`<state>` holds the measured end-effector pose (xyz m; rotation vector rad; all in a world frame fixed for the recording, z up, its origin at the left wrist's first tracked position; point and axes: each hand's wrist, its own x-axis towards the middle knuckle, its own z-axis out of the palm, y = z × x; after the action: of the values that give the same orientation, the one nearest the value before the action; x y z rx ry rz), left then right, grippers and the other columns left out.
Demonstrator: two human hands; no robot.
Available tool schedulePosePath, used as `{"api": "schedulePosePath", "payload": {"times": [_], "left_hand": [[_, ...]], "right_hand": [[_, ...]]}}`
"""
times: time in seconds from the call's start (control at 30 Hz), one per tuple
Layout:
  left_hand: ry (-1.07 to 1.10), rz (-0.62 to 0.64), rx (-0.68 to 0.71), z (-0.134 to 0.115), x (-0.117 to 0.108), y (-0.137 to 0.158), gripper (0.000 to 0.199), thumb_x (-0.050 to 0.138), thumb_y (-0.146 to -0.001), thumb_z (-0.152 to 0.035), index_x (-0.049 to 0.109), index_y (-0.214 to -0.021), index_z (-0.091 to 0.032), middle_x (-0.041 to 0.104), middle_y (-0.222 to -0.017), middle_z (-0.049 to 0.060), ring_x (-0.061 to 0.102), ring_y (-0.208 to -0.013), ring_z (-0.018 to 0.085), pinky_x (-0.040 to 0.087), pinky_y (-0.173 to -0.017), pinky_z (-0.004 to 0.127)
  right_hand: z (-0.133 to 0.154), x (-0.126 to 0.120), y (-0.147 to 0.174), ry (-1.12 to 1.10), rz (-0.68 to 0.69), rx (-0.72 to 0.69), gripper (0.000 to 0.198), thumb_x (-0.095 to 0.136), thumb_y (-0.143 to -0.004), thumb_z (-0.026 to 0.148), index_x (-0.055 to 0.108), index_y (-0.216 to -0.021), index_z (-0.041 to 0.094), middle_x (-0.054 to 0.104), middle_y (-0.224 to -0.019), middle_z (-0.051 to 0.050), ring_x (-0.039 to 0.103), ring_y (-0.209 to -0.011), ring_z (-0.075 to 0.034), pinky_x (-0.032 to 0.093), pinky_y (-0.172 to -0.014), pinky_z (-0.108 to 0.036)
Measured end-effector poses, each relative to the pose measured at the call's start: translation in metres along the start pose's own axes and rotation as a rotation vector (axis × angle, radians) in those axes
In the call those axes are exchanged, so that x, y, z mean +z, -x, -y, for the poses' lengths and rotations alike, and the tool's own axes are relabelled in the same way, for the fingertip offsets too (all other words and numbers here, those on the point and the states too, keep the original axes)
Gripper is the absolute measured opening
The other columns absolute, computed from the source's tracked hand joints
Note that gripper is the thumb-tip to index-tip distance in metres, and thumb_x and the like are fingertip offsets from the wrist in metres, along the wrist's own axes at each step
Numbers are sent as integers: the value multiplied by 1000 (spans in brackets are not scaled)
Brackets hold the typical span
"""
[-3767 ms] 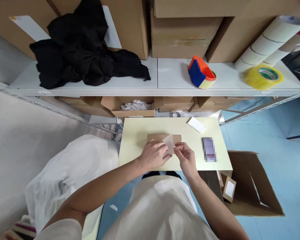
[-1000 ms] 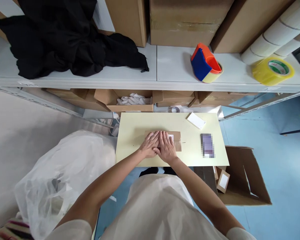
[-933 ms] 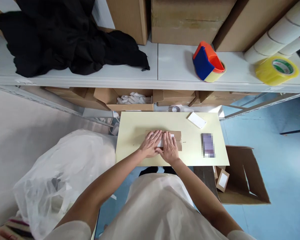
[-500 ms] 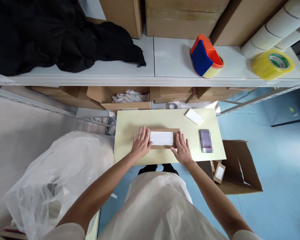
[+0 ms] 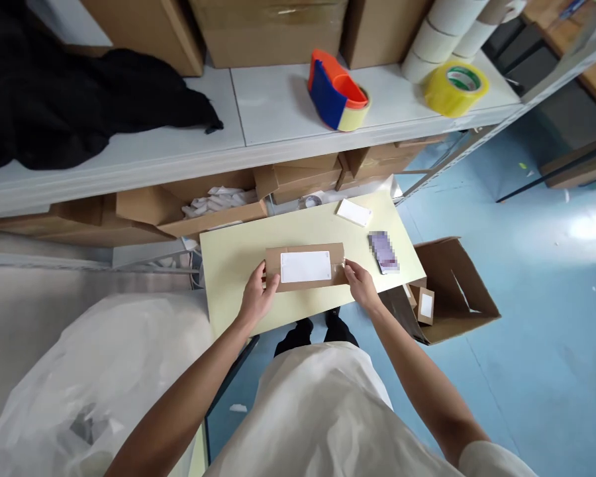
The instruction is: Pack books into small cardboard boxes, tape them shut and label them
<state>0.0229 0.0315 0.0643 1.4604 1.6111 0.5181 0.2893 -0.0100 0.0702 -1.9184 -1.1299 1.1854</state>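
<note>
- Left hand (image 5: 258,295) pinches one end of the cardboard box (image 5: 306,285) between thumb and fingers.
- Right hand (image 5: 361,283) grips the opposite end.
- Cardboard box is over the table (image 5: 231,271), white label (image 5: 305,266) up; whether they touch is unclear.

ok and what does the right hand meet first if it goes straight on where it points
The cardboard box: the right hand seems to grip its right end, though depth there is hard to judge.
</note>
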Motion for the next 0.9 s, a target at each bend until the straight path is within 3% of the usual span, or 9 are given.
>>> {"api": "schedulePosePath", "payload": {"times": [0.17,0.27,0.37,0.5,0.63,0.77,0.9], "left_hand": [[5,113,100,-50,21,14,60,45,-85,-50,39,-136,-18,48,-127,15,57,-102,21,54,-75,32],[-65,197,174,-83,53,21,62,46,-83,-52,39,-135,-18,44,-125,15,56,-103,21,55,-75,34],[-144,340,254,-118,100,24,65,46,-82,-54,38,-136,-17,45,-121,15,55,-106,23,55,-76,34],[-307,563,374,-167,183,29,67,43,-84,-54,36,-139,-17,49,-123,15,54,-112,25,51,-86,35],[-486,693,550,-213,285,32,68,41,-85,-53,36,-139,-12,50,-125,18,48,-122,28,40,-101,40],[-599,767,655,-246,387,31,71,42,-84,-54,35,-139,-10,51,-126,20,49,-122,31,37,-101,41],[-586,802,622,-268,463,23,72,43,-83,-56,36,-137,-8,45,-136,23,43,-129,31,35,-103,41]], "right_hand": [[-23,-52,43,-53,-225,-17,48,40,-88,51,63,-112,16,66,-108,-11,61,-94,-23,49,-81,-36],[-48,-85,74,-39,-381,-6,48,39,-88,51,65,-109,16,65,-107,-11,59,-97,-23,46,-86,-37],[-83,-116,107,-86,-514,40,51,38,-89,52,63,-115,17,64,-109,-11,57,-100,-24,46,-87,-38],[-140,-156,148,-135,-685,143,55,36,-89,55,60,-120,17,64,-108,-11,56,-100,-27,45,-87,-41],[-199,-195,172,-121,-872,270,57,34,-89,56,60,-121,17,64,-100,-11,56,-95,-26,44,-86,-41],[-248,-234,170,-80,-994,359,57,34,-88,57,60,-118,16,60,-89,-9,55,-87,-24,45,-82,-39],[-284,-269,155,-79,-1062,392,60,37,-87,55,53,-127,13,55,-98,-10,55,-94,-24,44,-89,-42]]}}
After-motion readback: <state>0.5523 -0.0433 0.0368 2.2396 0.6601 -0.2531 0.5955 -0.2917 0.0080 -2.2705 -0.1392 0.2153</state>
